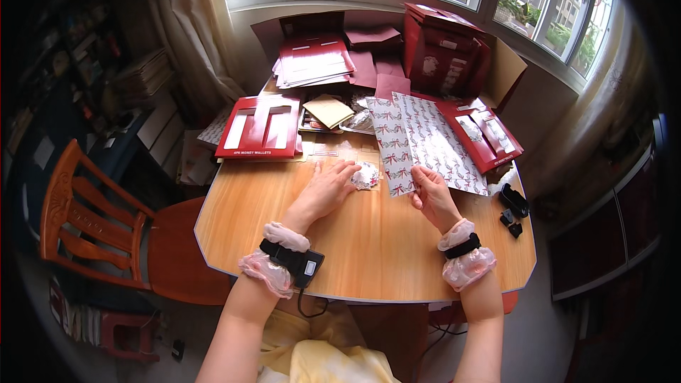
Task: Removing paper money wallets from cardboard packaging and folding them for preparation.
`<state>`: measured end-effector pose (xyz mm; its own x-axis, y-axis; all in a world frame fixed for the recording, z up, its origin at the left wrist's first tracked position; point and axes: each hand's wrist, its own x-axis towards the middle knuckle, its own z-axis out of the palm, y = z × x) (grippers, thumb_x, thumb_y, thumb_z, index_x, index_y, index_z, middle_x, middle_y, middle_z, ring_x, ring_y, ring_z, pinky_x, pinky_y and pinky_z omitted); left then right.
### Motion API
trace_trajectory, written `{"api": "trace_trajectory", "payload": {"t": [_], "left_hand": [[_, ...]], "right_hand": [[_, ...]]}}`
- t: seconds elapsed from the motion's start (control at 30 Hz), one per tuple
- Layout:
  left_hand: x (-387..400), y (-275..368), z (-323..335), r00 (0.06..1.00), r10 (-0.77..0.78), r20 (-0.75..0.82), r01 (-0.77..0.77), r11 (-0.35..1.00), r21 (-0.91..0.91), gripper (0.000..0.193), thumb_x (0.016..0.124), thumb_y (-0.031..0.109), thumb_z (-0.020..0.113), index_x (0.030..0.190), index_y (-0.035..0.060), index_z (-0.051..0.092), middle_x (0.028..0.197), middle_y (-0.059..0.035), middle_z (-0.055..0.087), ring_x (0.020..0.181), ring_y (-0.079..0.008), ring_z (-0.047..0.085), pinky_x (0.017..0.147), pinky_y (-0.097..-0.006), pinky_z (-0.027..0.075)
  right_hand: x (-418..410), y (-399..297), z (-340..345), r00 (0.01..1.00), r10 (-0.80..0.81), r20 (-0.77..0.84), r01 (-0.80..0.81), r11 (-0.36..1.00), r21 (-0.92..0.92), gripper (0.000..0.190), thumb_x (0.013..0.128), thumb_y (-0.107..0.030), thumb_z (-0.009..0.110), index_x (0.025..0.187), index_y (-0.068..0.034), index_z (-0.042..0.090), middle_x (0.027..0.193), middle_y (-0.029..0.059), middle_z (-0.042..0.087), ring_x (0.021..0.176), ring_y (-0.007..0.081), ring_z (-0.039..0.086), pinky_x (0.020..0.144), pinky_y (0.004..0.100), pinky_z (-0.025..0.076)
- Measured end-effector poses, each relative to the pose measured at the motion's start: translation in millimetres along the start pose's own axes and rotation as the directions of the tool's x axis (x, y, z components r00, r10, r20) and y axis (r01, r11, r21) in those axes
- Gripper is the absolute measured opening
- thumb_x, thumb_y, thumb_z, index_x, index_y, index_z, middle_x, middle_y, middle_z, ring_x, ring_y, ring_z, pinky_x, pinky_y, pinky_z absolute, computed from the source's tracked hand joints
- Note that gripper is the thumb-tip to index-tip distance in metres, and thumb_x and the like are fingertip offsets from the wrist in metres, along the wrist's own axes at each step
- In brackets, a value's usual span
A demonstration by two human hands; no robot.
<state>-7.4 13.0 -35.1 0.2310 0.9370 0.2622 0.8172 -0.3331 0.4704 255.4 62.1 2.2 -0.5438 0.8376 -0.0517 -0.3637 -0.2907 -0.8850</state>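
My right hand [433,194] pinches the lower corner of a narrow card sheet [392,151] printed with red bows and greenery. Beneath and beside it lies a wider stack of patterned sheets [439,143]. My left hand [330,186] rests on the wooden table [367,255] with its fingers spread. Its fingertips reach the edge of a small white scalloped tag [365,176] with a floral border; whether they press on it is hard to see. Just beyond that hand lie clear plastic pieces [340,151].
A red windowed money-wallet box [260,127] lies at the left, another [481,133] at the right. Behind are stacked red packages [314,61], a tall red bag [444,50] and yellowish envelopes [328,110]. Black device parts [513,202] sit by the right edge. A wooden chair [101,223] stands left.
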Motion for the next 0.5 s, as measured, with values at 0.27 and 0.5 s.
{"api": "trace_trajectory", "payload": {"t": [0.27,0.5], "left_hand": [[2,-11,0,0.999,-0.037,-0.02,0.039,0.993,0.115,0.039,0.091,0.007,0.055,0.129,0.0191,0.056,0.144,-0.0124,0.047,0.143,-0.0364,0.03,0.116,-0.0622,0.019],[-7,-8,-13,0.976,-0.209,-0.065,0.216,0.968,0.128,0.043,0.086,-0.003,0.048,0.123,0.0128,0.061,0.149,-0.0144,0.041,0.144,-0.0387,0.028,0.117,-0.0624,0.015]], "right_hand": [[-4,0,-6,0.996,0.085,0.024,-0.083,0.993,-0.082,0.023,0.103,-0.023,0.053,0.098,-0.003,0.061,0.076,0.0066,0.067,0.05,0.0075,0.058,0.044,0.0176,0.044],[-1,8,3,0.937,0.313,0.155,-0.276,0.936,-0.22,0.013,0.102,-0.017,0.054,0.102,-0.004,0.056,0.082,0.008,0.068,0.059,0.0101,0.064,0.054,0.0196,0.052]]}}
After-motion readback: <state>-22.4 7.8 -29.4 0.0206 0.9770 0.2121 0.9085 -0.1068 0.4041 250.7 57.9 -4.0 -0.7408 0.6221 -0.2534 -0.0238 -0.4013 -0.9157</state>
